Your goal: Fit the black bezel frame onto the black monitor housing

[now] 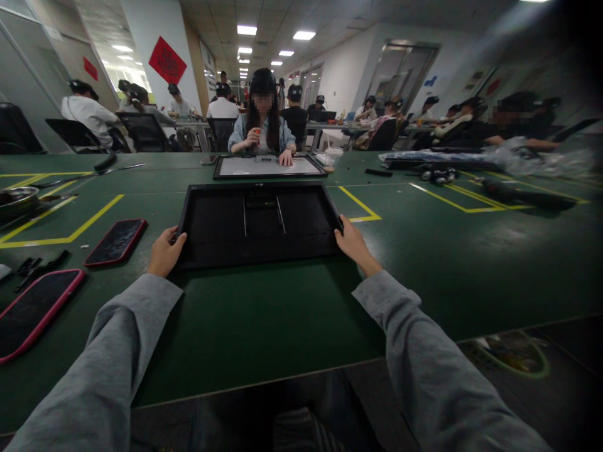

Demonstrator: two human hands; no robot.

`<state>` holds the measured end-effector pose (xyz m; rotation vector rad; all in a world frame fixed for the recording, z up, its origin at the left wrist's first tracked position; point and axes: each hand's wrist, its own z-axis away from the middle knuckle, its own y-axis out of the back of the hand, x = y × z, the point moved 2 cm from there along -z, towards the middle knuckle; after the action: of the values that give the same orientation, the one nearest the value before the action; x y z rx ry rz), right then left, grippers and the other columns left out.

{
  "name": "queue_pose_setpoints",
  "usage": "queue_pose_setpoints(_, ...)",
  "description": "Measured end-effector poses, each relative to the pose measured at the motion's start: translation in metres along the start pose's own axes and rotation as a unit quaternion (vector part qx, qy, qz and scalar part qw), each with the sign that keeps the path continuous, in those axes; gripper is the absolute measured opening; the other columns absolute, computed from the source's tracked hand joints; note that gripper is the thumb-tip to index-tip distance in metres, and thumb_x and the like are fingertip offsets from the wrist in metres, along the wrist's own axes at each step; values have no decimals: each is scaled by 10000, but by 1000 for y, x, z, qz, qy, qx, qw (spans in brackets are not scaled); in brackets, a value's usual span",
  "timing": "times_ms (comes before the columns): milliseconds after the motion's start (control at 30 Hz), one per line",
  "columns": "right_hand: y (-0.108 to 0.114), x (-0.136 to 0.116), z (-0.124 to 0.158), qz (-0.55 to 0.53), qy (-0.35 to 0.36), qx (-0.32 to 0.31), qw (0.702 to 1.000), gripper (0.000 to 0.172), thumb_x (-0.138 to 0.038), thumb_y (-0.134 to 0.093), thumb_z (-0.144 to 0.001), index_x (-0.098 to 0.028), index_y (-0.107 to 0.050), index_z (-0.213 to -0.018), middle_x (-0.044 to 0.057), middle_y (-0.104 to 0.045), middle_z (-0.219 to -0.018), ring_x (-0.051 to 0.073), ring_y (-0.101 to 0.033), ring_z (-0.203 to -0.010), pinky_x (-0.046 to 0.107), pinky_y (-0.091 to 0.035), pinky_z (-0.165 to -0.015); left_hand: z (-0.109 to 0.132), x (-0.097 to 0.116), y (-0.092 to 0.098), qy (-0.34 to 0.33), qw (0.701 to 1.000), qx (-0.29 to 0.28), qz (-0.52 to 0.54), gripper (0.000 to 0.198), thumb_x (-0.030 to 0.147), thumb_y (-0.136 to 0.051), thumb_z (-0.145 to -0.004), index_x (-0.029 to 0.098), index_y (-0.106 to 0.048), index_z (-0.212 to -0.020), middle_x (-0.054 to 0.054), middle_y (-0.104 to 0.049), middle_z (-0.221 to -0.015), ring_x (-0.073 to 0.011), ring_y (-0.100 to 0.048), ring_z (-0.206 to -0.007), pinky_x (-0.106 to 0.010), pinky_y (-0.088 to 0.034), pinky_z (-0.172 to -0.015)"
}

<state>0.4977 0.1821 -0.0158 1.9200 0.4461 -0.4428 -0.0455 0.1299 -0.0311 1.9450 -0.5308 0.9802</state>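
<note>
A flat black panel (259, 223), like the back of a monitor, lies on the green table (264, 320) in front of me. My left hand (164, 251) grips its near left corner, fingers curled over the edge. My right hand (354, 243) holds the near right corner in the same way. Both arms wear grey sleeves. In the panel's middle sits a recessed bracket area with two thin metal strips (262, 215).
Two red-edged phones (116, 242) (35, 307) and small black tools (40, 263) lie at the left. A metal bowl (17, 198) is far left. Opposite, a person works at a white-faced panel (267, 166). Plastic-wrapped items (471, 160) sit at the right. Other people sit at tables behind.
</note>
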Motion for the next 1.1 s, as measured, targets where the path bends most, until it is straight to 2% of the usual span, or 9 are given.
queue_pose_setpoints(133, 0, -1, 0, 7, -2, -7, 1000, 646, -228, -432, -923, 0, -390, -1526, 232, -475, -1544, 320, -479, -1423, 479, -353, -1210, 0, 1, 0, -2, 1000, -3, 3, 605, 468, -642, -836, 145, -611, -1347, -153, -703, -1239, -264, -674, -1135, -435, -498, -1049)
queue_pose_setpoints(333, 0, -1, 0, -11, 6, 8, 1000, 655, -214, -456, -897, -55, -404, -1530, 204, -506, -1528, 328, -489, -1414, 534, -365, -1196, 1, 1, 0, -14, 1000, -1, -7, 619, 476, -629, -839, 132, -608, -1353, -169, -693, -1260, -273, -662, -1164, -440, -490, -1055)
queue_pose_setpoints(667, 2, -3, 0, 5, -1, -5, 1000, 643, -220, -441, -915, -14, -402, -1522, 229, -483, -1538, 330, -483, -1418, 493, -372, -1198, 0, 2, 1, -13, 1000, 0, -27, 616, 478, -624, -850, 126, -611, -1356, -176, -698, -1245, -280, -670, -1145, -444, -496, -1042)
queue_pose_setpoints(867, 2, -2, 1, -12, 4, 9, 1000, 657, -219, -459, -896, -70, -409, -1534, 187, -537, -1505, 331, -515, -1390, 535, -388, -1181, 1, 3, 0, -7, 1000, -1, -18, 607, 464, -629, -851, 133, -606, -1359, -168, -700, -1241, -276, -674, -1133, -443, -503, -1036)
queue_pose_setpoints(1100, 6, -9, 3, 10, -16, -20, 1000, 662, -230, -423, -925, 16, -372, -1537, 231, -466, -1551, 316, -474, -1426, 457, -350, -1215, 0, 0, 0, -8, 1000, -2, -2, 617, 477, -630, -845, 140, -601, -1361, -165, -691, -1265, -266, -662, -1163, -437, -488, -1060)
